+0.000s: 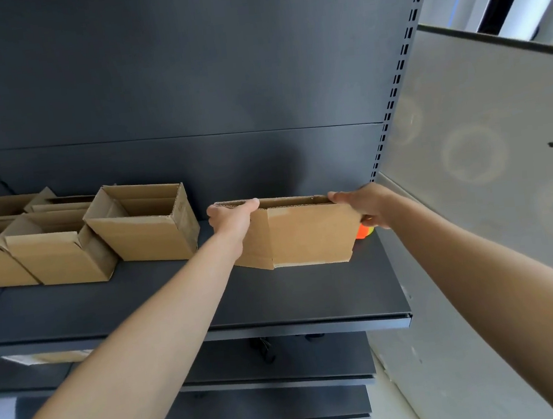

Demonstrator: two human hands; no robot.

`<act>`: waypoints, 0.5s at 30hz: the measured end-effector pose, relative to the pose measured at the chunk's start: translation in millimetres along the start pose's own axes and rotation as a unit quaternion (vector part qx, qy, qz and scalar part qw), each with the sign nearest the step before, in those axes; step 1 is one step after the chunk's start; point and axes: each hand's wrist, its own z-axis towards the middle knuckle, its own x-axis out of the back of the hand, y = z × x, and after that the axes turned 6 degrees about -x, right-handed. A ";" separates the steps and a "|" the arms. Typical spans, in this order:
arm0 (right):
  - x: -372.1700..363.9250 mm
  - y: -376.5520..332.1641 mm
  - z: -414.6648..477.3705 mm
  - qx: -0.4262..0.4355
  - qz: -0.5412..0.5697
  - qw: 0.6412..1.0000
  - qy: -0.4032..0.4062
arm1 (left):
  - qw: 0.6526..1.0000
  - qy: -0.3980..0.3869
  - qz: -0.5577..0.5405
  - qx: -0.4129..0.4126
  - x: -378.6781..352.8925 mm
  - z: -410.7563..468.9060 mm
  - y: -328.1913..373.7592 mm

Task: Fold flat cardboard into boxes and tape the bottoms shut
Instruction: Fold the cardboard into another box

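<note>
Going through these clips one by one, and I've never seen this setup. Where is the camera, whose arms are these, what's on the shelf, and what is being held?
There is no machine here. A person works with bare hands, and the one picture comes from a wide-angle camera worn on the head, so the two arms entering from below are the wearer's. They reach to a dark metal shelf. The left hand curls over the top edge of a cardboard box at its left end; the right hand grips its right end. Whether the box rests on the shelf or is lifted is hard to tell. To the left on the shelf stand several open-topped cardboard boxes. A small orange object peeks out behind the held box's right corner; I cannot tell what it is.
</note>
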 end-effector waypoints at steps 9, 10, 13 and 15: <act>3.6 -3.2 2.2 -0.014 -0.073 0.997 -0.012 | 0.999 -0.044 0.001 0.001 -0.3 3.6 -3.8; 2.6 -5.1 0.4 -0.013 -0.086 0.996 -0.003 | 0.998 -0.055 0.011 0.001 0.5 4.2 -3.6; -1.0 -10.5 -3.8 -0.020 -0.105 0.994 0.024 | 0.995 -0.101 0.024 -0.001 3.4 1.8 1.1; -2.7 -13.6 -4.8 -0.039 -0.101 0.994 0.017 | 0.989 -0.145 0.005 -0.004 3.5 0.6 1.7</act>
